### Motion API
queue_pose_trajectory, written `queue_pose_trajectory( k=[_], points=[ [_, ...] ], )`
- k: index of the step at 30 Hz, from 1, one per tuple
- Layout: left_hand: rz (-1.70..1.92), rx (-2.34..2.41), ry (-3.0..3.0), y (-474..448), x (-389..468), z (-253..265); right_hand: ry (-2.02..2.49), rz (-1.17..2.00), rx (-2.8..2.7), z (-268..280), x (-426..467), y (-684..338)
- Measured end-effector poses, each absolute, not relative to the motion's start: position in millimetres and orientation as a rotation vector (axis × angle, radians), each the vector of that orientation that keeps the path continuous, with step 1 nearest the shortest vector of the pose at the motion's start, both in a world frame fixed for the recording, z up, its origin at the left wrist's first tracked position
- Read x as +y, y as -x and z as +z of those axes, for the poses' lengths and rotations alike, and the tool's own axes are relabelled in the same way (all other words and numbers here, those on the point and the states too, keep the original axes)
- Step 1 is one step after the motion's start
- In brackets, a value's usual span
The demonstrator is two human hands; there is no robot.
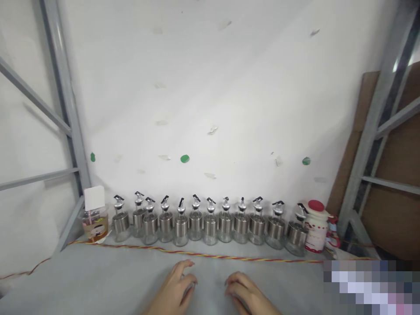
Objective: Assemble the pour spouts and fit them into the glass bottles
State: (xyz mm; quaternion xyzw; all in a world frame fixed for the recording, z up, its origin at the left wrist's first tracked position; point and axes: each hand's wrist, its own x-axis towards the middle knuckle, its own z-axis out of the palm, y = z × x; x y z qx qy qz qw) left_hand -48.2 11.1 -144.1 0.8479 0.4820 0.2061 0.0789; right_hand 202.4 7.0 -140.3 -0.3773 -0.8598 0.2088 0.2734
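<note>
My left hand (177, 286) hovers over or rests on the near part of the grey shelf top (108, 273); I cannot tell which. Its fingers are loosely curved and apart, with nothing in them. To its right, my right hand (247, 292) is in a similar pose, fingers bent, thumb apart, holding nothing visible. Beyond both hands stands a row of several glass oil bottles with steel sleeves and pour spouts. The nearest to my left hand is one oil bottle (181, 226); another oil bottle (241, 223) stands beyond my right hand. Neither hand touches a bottle.
A red and yellow twisted wire (210, 255) crosses the shelf before the bottles. A plastic cup (95, 227) stands at the left end, a red-lidded bottle (316, 232) at the right. Metal posts (67, 87) flank the shelf; a white wall (243, 100) is behind.
</note>
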Motion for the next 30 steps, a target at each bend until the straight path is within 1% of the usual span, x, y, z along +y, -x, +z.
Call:
queue_pose_trajectory(
  k=[6,14,18,21,24,30],
  points=[
    [0.694,1.447,-2.462,46,-11,-126,0.966,0.589,-2.293,-120,-10,-189],
    [0.977,1.475,-2.415,59,-24,-90,0.871,0.49,-2.287,-72,-29,-176],
    [1.07,1.48,-2.338,65,-24,-78,0.9,0.506,-2.179,-69,-26,-175],
    [1.151,1.431,-2.249,63,-18,-75,0.944,0.604,-1.963,-79,-3,-173],
    [1.266,1.393,-2.105,53,4,-76,1.011,0.7,-1.604,-91,39,-167],
    [1.532,1.555,-1.931,6,91,-84,1.062,0.621,-1.376,-99,126,-141]
  ],
)
